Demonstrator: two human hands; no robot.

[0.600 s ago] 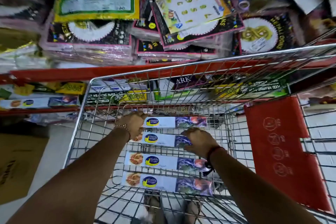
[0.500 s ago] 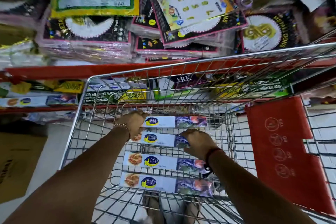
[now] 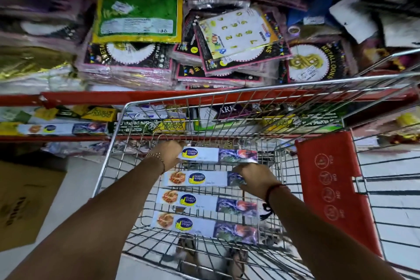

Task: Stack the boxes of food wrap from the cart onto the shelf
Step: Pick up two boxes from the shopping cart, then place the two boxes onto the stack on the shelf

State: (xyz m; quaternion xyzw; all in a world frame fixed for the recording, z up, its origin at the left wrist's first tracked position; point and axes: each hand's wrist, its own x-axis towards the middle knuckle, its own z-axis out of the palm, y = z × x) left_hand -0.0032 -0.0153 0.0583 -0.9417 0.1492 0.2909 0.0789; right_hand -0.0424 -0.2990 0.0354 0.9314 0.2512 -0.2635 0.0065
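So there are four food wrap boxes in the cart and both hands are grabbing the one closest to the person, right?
Not quite. The head view does show four boxes in the cart, but the left hand and right hand are at the farthest box, the one nearest the shelf, not the closest box.

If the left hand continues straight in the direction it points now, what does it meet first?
Probably the left end of the farthest white food wrap box, which the left hand seems already to touch. Beyond it stands the front wall of the silver wire cart. Depth is unclear from this one view.
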